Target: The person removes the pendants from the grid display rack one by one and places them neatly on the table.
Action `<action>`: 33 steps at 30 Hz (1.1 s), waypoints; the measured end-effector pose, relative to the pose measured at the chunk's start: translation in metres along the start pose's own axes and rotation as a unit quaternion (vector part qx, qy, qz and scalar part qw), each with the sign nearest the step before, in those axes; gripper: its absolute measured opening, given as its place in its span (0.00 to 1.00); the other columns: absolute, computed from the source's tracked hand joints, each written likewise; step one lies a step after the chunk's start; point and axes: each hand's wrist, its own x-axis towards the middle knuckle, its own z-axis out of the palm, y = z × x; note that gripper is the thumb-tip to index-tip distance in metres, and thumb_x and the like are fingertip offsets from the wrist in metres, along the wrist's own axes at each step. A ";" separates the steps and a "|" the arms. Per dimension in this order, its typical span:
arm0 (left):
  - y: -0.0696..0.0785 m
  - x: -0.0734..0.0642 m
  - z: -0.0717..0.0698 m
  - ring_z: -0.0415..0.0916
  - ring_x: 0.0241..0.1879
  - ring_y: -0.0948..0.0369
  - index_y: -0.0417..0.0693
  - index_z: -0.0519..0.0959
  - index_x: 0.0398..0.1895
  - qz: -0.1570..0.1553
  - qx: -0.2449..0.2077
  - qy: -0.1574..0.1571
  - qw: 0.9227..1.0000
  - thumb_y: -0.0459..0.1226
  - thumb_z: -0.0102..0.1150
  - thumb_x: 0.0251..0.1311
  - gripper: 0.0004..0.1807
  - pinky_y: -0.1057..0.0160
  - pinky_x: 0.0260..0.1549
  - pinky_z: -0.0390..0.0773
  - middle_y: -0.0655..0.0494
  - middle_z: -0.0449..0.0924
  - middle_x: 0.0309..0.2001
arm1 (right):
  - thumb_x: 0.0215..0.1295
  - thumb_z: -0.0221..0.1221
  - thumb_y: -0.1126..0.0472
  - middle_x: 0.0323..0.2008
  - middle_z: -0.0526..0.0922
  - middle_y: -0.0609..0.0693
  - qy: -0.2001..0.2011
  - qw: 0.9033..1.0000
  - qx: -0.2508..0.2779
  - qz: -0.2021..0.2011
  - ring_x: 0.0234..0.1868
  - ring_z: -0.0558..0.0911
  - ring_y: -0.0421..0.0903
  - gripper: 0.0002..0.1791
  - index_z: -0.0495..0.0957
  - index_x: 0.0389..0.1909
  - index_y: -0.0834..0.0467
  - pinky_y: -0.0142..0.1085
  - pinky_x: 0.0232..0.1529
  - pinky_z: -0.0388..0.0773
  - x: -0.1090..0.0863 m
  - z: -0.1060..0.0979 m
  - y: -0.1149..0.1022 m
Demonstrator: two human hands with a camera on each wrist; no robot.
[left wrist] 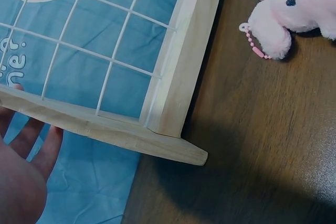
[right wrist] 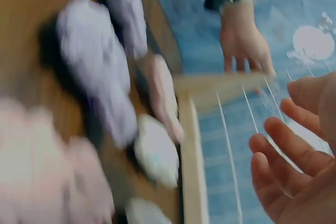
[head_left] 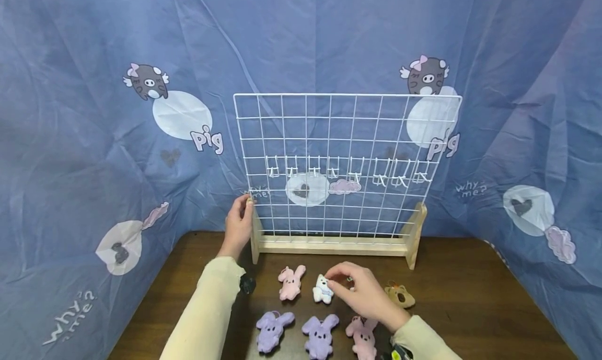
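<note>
My left hand (head_left: 239,221) grips the upper end of the left wooden upright (head_left: 256,232) of a white wire grid rack (head_left: 331,247). In the left wrist view, its fingers wrap around the wood (left wrist: 105,128) from the outer side. Over the plush toys hovers my right hand (head_left: 361,291), its thumb and index finger close by a small white plush keychain (head_left: 322,293) and overlapping it in the head view. Nothing is between those fingers in the right wrist view, where they are loosely spread. Another small plush lies mostly hidden behind the right hand.
Several white hooks (head_left: 355,177) hang in a row on the grid. A pink bunny plush (head_left: 290,286), purple bunnies (head_left: 270,333), another pink bunny (head_left: 363,341) and a brown plush (head_left: 401,296) lie on the dark wooden table (head_left: 470,297). Blue printed cloth (head_left: 329,36) encloses the back and sides.
</note>
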 end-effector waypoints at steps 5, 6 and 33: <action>-0.002 0.001 -0.002 0.77 0.61 0.49 0.42 0.72 0.71 -0.003 0.020 0.002 1.000 0.41 0.47 0.83 0.21 0.48 0.61 0.73 0.42 0.82 0.62 | 0.69 0.70 0.61 0.51 0.86 0.44 0.098 0.989 -0.101 -0.031 0.50 0.86 0.46 0.12 0.85 0.50 0.48 0.40 0.45 0.85 -0.014 -0.037 0.020; -0.003 0.002 -0.003 0.77 0.60 0.49 0.42 0.72 0.71 -0.004 0.021 0.000 1.000 0.41 0.46 0.83 0.21 0.48 0.61 0.73 0.42 0.82 0.62 | 0.68 0.70 0.61 0.53 0.86 0.45 0.118 0.984 -0.126 -0.035 0.51 0.85 0.48 0.13 0.84 0.52 0.49 0.41 0.46 0.84 -0.016 -0.045 0.025; -0.015 -0.008 -0.029 0.63 0.75 0.43 0.46 0.61 0.80 0.037 0.172 -0.047 0.983 0.51 0.54 0.77 0.36 0.43 0.74 0.62 0.41 0.66 0.76 | 0.67 0.67 0.40 0.85 0.41 0.64 0.172 0.903 -0.389 0.066 0.84 0.39 0.65 0.56 0.47 0.86 0.53 0.71 0.76 0.38 -0.066 -0.168 0.139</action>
